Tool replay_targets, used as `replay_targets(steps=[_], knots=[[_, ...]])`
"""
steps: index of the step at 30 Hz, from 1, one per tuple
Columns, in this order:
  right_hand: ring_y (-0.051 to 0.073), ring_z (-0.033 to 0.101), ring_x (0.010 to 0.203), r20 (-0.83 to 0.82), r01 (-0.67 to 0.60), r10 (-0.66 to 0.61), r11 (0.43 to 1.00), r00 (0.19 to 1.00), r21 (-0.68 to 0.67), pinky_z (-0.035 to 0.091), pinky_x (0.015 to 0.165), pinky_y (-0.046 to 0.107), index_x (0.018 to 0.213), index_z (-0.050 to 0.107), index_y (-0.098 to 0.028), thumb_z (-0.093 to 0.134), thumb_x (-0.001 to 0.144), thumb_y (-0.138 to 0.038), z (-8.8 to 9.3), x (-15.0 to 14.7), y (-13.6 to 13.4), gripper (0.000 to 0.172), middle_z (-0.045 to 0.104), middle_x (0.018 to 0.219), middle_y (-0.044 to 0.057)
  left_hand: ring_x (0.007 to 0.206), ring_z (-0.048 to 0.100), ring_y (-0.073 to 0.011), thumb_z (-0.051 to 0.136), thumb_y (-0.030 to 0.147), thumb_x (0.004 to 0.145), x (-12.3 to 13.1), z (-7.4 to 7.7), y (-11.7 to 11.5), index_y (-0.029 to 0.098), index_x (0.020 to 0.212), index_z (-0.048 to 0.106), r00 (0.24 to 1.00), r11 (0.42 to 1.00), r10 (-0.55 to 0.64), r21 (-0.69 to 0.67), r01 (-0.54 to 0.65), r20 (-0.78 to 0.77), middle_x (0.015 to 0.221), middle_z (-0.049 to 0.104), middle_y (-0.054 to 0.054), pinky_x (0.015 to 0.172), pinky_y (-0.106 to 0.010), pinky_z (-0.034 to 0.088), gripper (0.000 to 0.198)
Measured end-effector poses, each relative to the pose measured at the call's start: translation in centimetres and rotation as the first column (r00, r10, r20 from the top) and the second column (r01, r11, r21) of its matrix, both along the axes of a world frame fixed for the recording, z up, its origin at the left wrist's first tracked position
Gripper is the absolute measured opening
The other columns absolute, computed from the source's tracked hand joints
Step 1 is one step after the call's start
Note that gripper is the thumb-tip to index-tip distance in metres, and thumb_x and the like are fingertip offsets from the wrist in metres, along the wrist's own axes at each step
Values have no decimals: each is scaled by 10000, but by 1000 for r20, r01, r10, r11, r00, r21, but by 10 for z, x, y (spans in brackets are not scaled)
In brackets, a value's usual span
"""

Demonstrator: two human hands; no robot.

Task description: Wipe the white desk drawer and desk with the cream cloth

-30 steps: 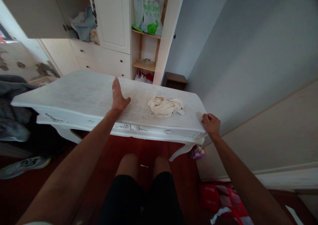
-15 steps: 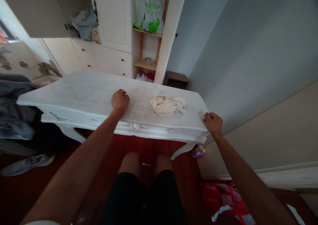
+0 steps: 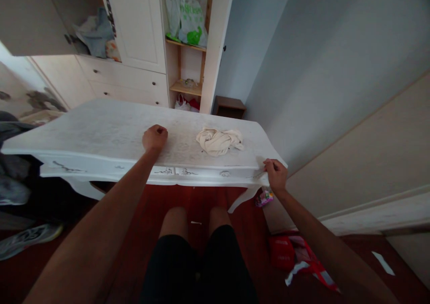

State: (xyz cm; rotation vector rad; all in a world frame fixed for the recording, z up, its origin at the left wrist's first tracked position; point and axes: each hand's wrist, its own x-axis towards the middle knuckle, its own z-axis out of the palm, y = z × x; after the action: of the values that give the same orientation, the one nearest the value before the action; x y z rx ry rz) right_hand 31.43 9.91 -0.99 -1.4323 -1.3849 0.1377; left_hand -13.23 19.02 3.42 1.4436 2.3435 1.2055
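We have our left hand (image 3: 155, 138) fisted over the surface (image 3: 97, 120), left of frame centre; right hand (image 3: 277, 176), right of centre, grip curled closed, surface contact unclear. Cloth (image 3: 219, 142) lies bunched mid-frame, between both.

White wardrobe (image 3: 143, 26) holding plastic bags (image 3: 193, 19), grey shoe (image 3: 32, 239), red bag (image 3: 281, 252)

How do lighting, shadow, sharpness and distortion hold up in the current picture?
Head view: dim, soft light, with no strong glare on the white table; head view: deep shadow under its left end, and the dark shorts show little detail; head view: lettering on the plastic bag looks soft; head view: the left forearm seems stretched toward the edge.
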Motion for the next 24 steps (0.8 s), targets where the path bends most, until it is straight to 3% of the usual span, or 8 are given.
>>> replay_targets(steps=[3, 7, 9, 11, 14, 17, 21, 24], knots=[[196, 585, 632, 16, -169, 171, 981, 985, -97, 462, 684, 336, 699, 663, -227, 572, 881, -530, -21, -22, -37, 364, 629, 612, 22, 970, 704, -303, 621, 219, 831, -1, 0, 1, 191, 911, 759, 999, 999, 6, 44, -7, 37, 994, 767, -127, 870, -387, 526, 162], [192, 597, 632, -134, -452, 435, 813, 891, -366, 456, 642, 327, 741, 690, -240, 632, 884, -563, -57, -57, -60, 358, 687, 699, 40, 961, 704, -297, 622, 234, 825, -2, 0, 1, 183, 908, 760, 997, 998, 15, 57, -20, 74, 984, 764, -128, 866, -383, 526, 169], [167, 561, 554, -366, -492, 350, 750, 862, -442, 406, 545, 298, 844, 685, -234, 644, 859, -646, -70, -74, -57, 414, 692, 718, 34, 969, 706, -290, 619, 235, 828, -2, 1, 0, 172, 933, 768, 995, 998, 19, 60, -25, 97, 997, 767, -129, 871, -373, 525, 193], [139, 502, 480, -617, -531, 150, 685, 773, -499, 327, 476, 264, 929, 648, -226, 636, 831, -736, -76, -88, -49, 519, 659, 676, 12, 969, 710, -279, 621, 234, 831, -2, 2, -1, 161, 959, 775, 992, 998, 21, 63, -29, 121, 1005, 769, -129, 866, -356, 525, 213], [108, 422, 436, -861, -701, -92, 541, 500, -465, 263, 459, 230, 978, 607, -209, 575, 863, -794, -72, -100, -34, 597, 583, 597, -27, 964, 710, -266, 622, 223, 825, -2, 3, -3, 156, 975, 779, 989, 997, 31, 66, -41, 144, 1004, 771, -122, 860, -342, 526, 227], [92, 335, 409, -945, -838, -184, 438, 272, -326, 211, 447, 228, 976, 618, -179, 512, 928, -763, -65, -107, -23, 596, 500, 542, -57, 966, 705, -264, 622, 210, 814, -2, 4, -3, 159, 961, 774, 987, 997, 37, 66, -48, 156, 1005, 770, -119, 869, -347, 523, 218], [86, 256, 399, -972, -899, -216, 403, 90, -173, 164, 429, 235, 974, 657, -148, 538, 953, -666, -66, -113, -16, 531, 392, 494, -85, 938, 697, -258, 622, 221, 814, -2, 4, -3, 165, 915, 759, 985, 995, 38, 80, -52, 167, 984, 765, -116, 862, -347, 520, 179], [81, 220, 398, -979, -893, -203, 443, -14, -79, 174, 415, 232, 961, 673, -134, 579, 948, -572, -71, -118, -14, 448, 342, 477, -99, 917, 694, -248, 625, 225, 813, -3, 3, -2, 171, 899, 750, 984, 995, 32, 90, -48, 177, 959, 760, -107, 852, -335, 519, 161]])
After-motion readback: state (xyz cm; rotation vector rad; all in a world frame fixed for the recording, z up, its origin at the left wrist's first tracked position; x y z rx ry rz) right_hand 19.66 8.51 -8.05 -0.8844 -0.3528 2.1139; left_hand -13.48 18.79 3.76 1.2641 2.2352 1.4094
